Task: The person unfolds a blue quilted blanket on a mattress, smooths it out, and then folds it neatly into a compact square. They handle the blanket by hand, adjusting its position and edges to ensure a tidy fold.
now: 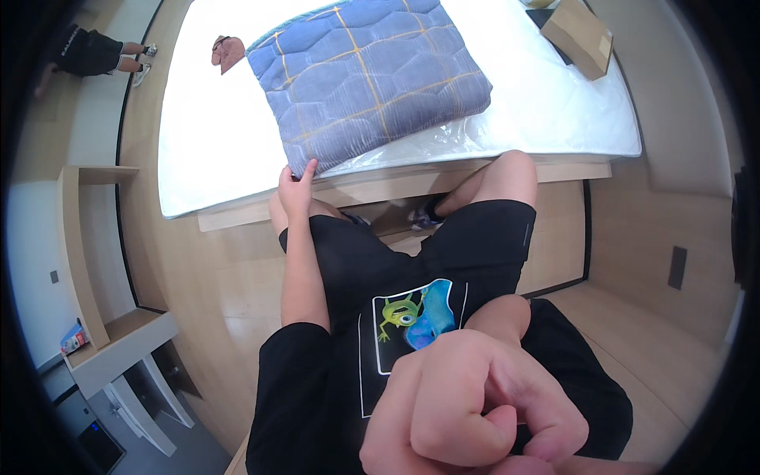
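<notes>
A folded blue-grey quilted blanket point(380, 77) with yellow check lines lies on a white mattress point(202, 130). My left hand point(295, 191) is at the blanket's near left corner, holding that corner between thumb and fingers at the mattress edge. Close to the camera, large in the lower right, is my right hand point(469, 404), raised with its fingers curled in. Nothing shows inside it, though part of the hand runs out of the frame. A small brown cloth item point(228, 52) rests on the mattress left of the blanket.
At the mattress's far right sits a cardboard box point(579, 38) on a dark flat item. The wooden bed base point(415, 178) runs before my knees. Wooden shelving point(89, 249) and open cabinet doors point(139, 415) stand left. Another person point(98, 52) is at the upper left.
</notes>
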`<state>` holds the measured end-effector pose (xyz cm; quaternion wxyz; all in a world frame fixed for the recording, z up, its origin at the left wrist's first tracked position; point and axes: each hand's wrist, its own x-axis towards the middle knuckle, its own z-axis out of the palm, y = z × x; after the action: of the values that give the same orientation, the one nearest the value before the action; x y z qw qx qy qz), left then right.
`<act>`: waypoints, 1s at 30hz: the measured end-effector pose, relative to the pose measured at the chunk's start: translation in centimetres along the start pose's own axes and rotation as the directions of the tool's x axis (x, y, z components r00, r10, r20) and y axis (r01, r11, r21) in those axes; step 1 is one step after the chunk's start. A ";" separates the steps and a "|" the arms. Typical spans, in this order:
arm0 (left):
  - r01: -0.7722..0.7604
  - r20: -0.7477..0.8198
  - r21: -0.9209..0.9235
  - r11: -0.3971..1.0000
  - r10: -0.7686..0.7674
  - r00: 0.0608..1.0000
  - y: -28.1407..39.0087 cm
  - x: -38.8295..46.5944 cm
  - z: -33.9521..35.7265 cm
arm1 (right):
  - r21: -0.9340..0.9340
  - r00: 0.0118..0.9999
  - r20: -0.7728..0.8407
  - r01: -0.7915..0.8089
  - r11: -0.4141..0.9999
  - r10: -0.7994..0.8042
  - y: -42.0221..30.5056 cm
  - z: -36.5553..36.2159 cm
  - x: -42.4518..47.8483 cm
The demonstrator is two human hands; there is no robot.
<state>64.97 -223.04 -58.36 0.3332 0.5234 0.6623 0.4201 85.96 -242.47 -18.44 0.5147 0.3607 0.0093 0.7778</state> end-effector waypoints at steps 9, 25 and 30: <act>-0.007 -0.015 0.008 1.000 0.007 1.000 -0.1 0.1 0.1 | -0.005 0.998 0.067 -0.021 1.000 0.021 -0.2 -0.8 0.4; 0.023 -0.009 0.046 0.999 -0.023 1.000 0.2 -0.1 0.0 | -0.002 1.000 -0.023 0.002 1.000 -0.002 0.1 -0.6 -0.1; 0.021 -0.013 0.061 0.998 -0.020 1.000 0.0 0.0 -0.2 | -0.021 0.994 0.086 0.071 0.997 -0.069 0.3 -1.3 0.2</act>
<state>64.82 -223.10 -58.27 0.3172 0.5241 0.6821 0.3994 84.91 -241.95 -19.14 0.5460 0.3871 -0.0093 0.7430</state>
